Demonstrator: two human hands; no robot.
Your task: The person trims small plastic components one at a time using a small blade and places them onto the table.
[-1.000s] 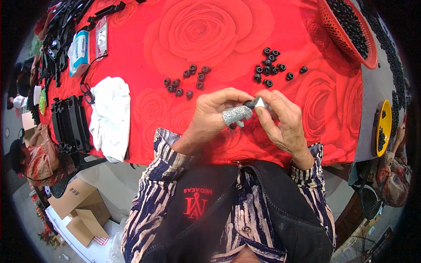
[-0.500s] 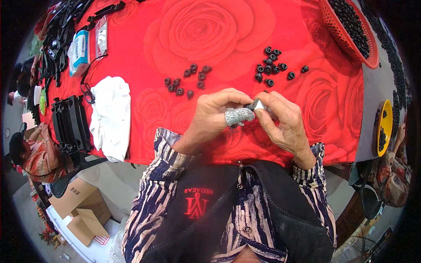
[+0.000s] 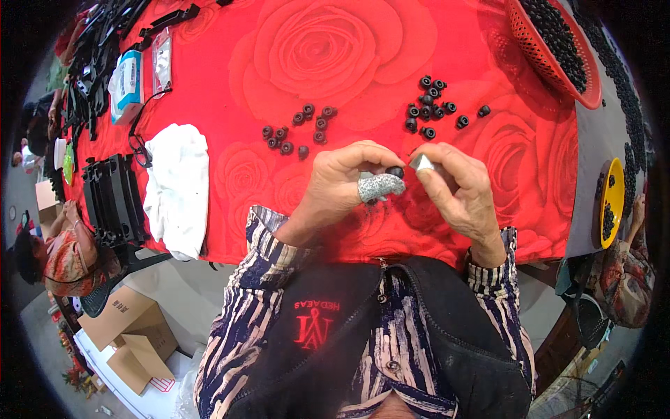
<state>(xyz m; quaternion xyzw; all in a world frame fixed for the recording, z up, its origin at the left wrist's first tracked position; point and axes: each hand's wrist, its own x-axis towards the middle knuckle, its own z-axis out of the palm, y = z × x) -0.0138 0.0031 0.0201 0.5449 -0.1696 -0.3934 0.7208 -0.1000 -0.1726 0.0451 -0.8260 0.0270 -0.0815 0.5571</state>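
Observation:
My left hand [image 3: 342, 174] pinches a small black round plastic part [image 3: 395, 171] between finger and thumb; a speckled grey cover [image 3: 379, 186] wraps the thumb. In my right hand [image 3: 458, 183] is a small flat, shiny metal blade-like piece [image 3: 421, 163], its tip pointing toward the black part and a little apart from it. The rest of that piece is hidden in my fingers. Beyond my hands, similar black parts lie on the red rose-patterned cloth in two loose groups, one on the left [image 3: 321, 123] and one on the right [image 3: 426, 112].
A red basket [image 3: 520, 35] full of black parts stands at far right, with a yellow tray [image 3: 617, 178] nearer. On the left lie a white cloth [image 3: 176, 188], black strips [image 3: 112, 199] and a blue-white packet [image 3: 126, 85]. Other people sit at both sides.
My right hand has drawn slightly right with the metal piece, parting it from the black part, which now shows more. My left hand stays nearly still. The person at left has shifted.

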